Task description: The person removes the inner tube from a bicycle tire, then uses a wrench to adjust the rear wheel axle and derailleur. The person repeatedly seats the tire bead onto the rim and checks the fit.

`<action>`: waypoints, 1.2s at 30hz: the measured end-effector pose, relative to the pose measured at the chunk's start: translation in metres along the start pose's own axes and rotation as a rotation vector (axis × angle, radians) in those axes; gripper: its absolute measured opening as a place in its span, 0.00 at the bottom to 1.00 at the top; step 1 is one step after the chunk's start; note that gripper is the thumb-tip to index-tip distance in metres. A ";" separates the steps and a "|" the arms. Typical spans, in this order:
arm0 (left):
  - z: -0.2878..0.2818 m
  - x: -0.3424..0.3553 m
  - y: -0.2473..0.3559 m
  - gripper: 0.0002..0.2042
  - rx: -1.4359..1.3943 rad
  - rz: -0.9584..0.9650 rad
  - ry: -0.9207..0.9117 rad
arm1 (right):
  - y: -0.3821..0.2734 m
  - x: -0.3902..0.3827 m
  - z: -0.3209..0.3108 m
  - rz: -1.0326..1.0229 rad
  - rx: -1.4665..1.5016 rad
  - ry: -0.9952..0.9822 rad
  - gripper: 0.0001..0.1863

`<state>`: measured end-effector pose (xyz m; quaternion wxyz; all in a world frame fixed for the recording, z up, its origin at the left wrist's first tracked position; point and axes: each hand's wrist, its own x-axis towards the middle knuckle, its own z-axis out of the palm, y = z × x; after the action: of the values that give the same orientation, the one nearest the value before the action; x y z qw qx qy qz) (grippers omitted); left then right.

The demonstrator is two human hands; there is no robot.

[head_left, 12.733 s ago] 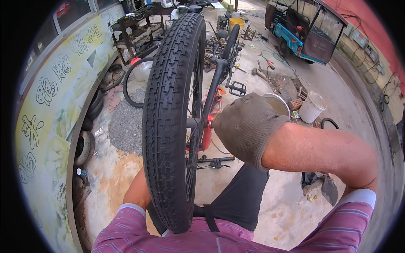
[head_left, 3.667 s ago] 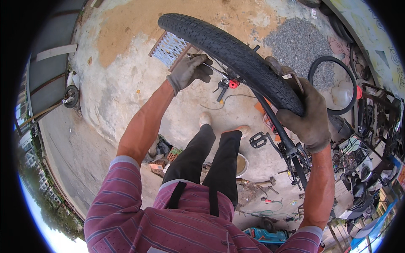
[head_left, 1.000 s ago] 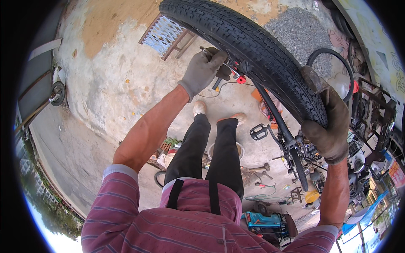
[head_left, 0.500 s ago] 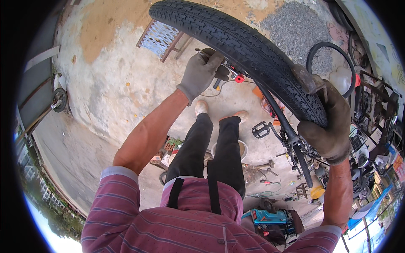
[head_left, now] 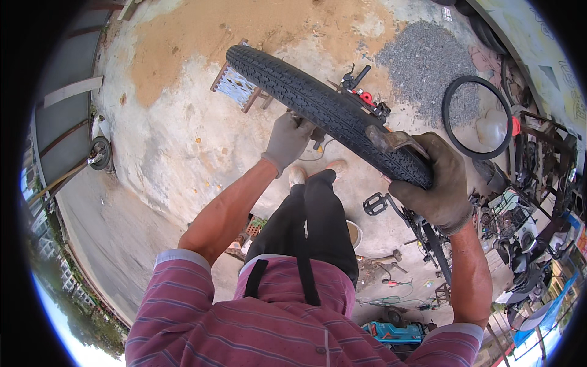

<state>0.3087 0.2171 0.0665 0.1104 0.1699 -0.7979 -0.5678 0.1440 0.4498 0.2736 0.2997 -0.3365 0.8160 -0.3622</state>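
Observation:
A black bicycle tyre (head_left: 318, 107) with knobby tread slants across in front of me, on a wheel whose far side is hidden. My right hand (head_left: 441, 183), in a dirty glove, closes around the tyre's lower right end. A worn metal tool (head_left: 391, 140) with a blocky head also sits in that hand, lying over the tread. My left hand (head_left: 288, 140), in a grey glove, is at the near side of the wheel with fingers curled; what they grip is hidden. Beyond the tyre show a handlebar grip (head_left: 362, 74) and red parts. A pedal (head_left: 374, 204) is below.
A loose tyre (head_left: 449, 116) lies by a gravel heap (head_left: 422, 52) at right. Bike parts and scrap crowd the right side. A low rack (head_left: 235, 85) stands beyond the tyre. A blue-green power tool (head_left: 394, 332) and a basin (head_left: 354, 232) are near my legs.
The tyre has swung down and left at its right end, with my right hand and the metal tool. The handlebar has come into view beyond it. My left hand has shifted slightly lower.

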 end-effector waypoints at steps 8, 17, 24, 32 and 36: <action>-0.097 -0.061 0.050 0.11 -0.321 -0.613 0.006 | 0.042 -0.032 -0.006 -0.258 -0.087 0.269 0.28; -0.256 0.049 0.112 0.16 0.051 -0.355 0.394 | 0.032 -0.063 0.009 0.319 0.336 0.720 0.11; -0.211 0.229 0.088 0.15 -0.083 -0.159 -0.124 | -0.021 -0.074 0.048 0.714 0.765 1.174 0.12; -0.187 0.255 0.074 0.16 -0.196 -0.293 -0.602 | -0.104 -0.046 0.137 0.845 0.932 1.496 0.15; -0.185 0.227 0.092 0.15 -0.260 -0.312 -0.769 | -0.122 -0.041 0.184 0.815 1.165 1.630 0.16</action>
<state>0.1554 -0.0067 0.2105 -0.2613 0.0493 -0.6677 -0.6953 0.3439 0.3467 0.2776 -0.1215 0.4967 0.5225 -0.6823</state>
